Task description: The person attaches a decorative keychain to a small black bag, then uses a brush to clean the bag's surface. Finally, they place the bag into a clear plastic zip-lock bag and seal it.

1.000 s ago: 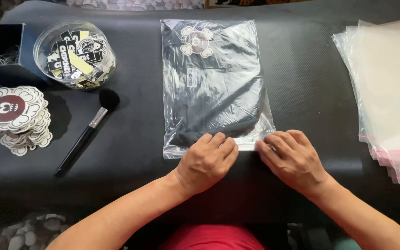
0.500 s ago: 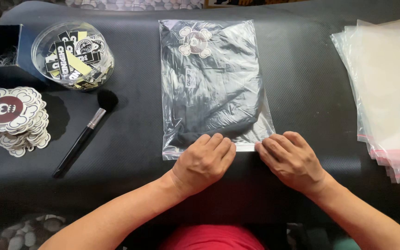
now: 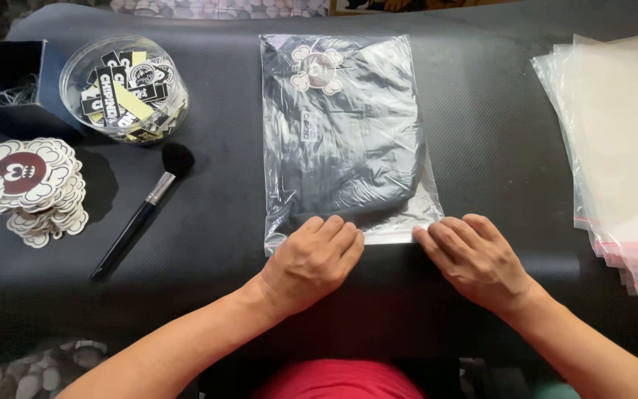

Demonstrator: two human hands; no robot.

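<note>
Head view, bag: a clear plastic bag lies flat in the middle of the black desk, with a folded dark garment inside and a cloud-edged sticker showing near its far end.
Head view, left hand: the left hand lies palm down with fingers together, pressing the bag's near edge, left of its middle; it grips nothing.
Head view, right hand: the right hand lies flat too, fingertips touching the bag's near right corner; it closes on nothing.
Head view, hands together: the two are apart, one toward each end of the near edge, with a bare strip of clear film between them.
Head view, doing it well: as a judgement, the edge is being pressed flat. Even pressure from flat fingers, run along the whole strip with the garment kept clear of it, should leave no wrinkle or trapped air.
Head view, left of the bag: a black make-up brush lies slanted, beside a stack of cloud-shaped stickers, a round clear tub of labels and a dark box.
Head view, right of the bag: a pile of empty clear bags lies well apart.
</note>
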